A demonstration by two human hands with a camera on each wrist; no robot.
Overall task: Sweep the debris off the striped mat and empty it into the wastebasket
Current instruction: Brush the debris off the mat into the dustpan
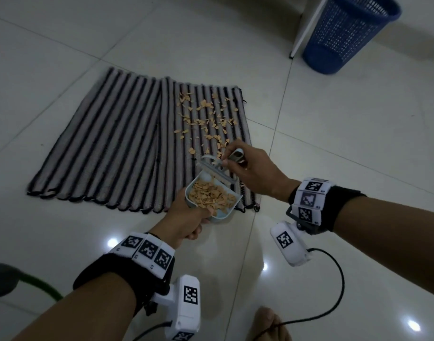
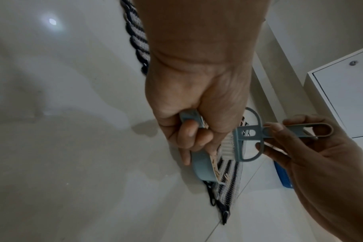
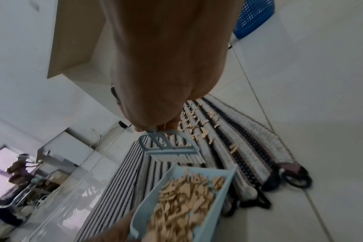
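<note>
Left hand [image 1: 186, 217] grips a pale-blue plastic dustpan [image 1: 212, 196] heaped with tan chips.
Right hand [image 1: 252, 168] pinches the bristled brush [image 1: 217, 172] over the ribbed striped mat [image 1: 107, 143]; mesh wastebasket [image 1: 343, 33] stands apart.

Both arms reach forward; the left hand [image 1: 186, 219] is curled in a fist-like grip, the right hand [image 1: 250, 168] pinches with fingertips, knuckles up.
</note>
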